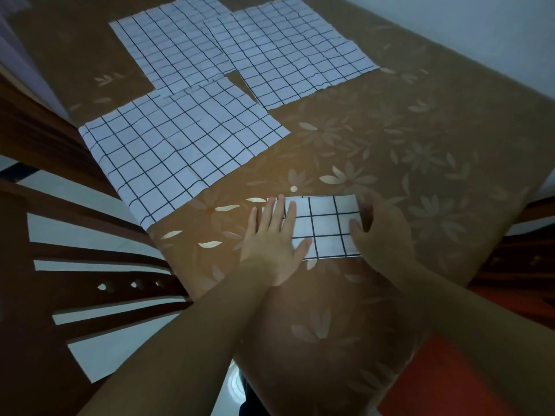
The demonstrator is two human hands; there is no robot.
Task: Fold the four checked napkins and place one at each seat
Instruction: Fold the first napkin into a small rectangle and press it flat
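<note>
Left hand [276,235] pressing flat on folded checked napkin [324,226]; right hand [381,232] covering edge, grip unclear. Risk: folds springing open on release.

Floral table [390,139] holds 3 spread checked napkins [180,145], 1 folded napkin [327,226].

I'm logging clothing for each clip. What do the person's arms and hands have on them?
Nothing visible: the left hand and right hand are ungloved, with no rings, watch or bracelet showing, and both forearms are bare, no sleeve in view.
</note>
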